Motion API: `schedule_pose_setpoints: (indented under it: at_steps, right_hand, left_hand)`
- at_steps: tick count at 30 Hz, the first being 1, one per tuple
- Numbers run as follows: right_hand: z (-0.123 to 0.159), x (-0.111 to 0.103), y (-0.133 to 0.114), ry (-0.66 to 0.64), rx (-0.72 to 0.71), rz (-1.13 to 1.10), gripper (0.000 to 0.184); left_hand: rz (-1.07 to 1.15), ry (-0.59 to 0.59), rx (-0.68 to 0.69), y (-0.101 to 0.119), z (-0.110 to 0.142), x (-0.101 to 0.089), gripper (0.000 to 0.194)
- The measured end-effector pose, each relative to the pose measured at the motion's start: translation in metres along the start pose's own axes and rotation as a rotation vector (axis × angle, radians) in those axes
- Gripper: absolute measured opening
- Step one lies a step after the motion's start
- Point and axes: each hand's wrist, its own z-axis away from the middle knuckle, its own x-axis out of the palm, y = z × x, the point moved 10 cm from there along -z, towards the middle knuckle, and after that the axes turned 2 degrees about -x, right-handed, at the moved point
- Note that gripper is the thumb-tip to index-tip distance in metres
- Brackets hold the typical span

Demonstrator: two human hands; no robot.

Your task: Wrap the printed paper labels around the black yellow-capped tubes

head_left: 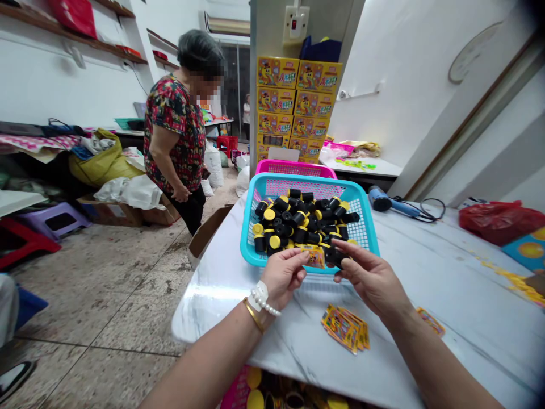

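I've got my left grip (284,278) pinched on the orange label (315,257), right grip (373,281) clamped on a black canister (335,257) just right of it, long axis unclear, near the blue basket (247,244).

Straight to the table (221,295): on it, basket (361,218), canisters (300,218) heaped inside. Right behind, second basket (293,166); behind that, boxes (275,99) in stacks. Over the near rim, left hand (285,275) with packet (315,257), right hand (368,275) with canister (334,257) alongside. Closer in, between the forearms, packet pile (346,328); just outside the right one, single packet (430,321). Out right, handheld tool (392,201), then bag (494,221). Off left, beyond the table, another person (179,125).
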Motion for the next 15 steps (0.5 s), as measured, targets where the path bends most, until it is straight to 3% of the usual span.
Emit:
schedule_pose_setpoints:
  at_steps: [6,10,15]
  right_hand:
    - [0.001,0.003,-0.004,-0.055,-0.044,0.106,0.041]
    - [0.004,0.007,-0.018,-0.069,-0.166,0.363,0.033]
    - [0.012,0.024,-0.036,-0.176,-0.368,0.742,0.038]
  left_hand:
    - [-0.015,-0.019,0.003,-0.001,0.000,0.002,0.044]
    - [-0.025,-0.041,0.012,0.000,0.001,0.004,0.044]
    - [-0.124,-0.076,0.033,-0.001,0.003,0.009,0.044]
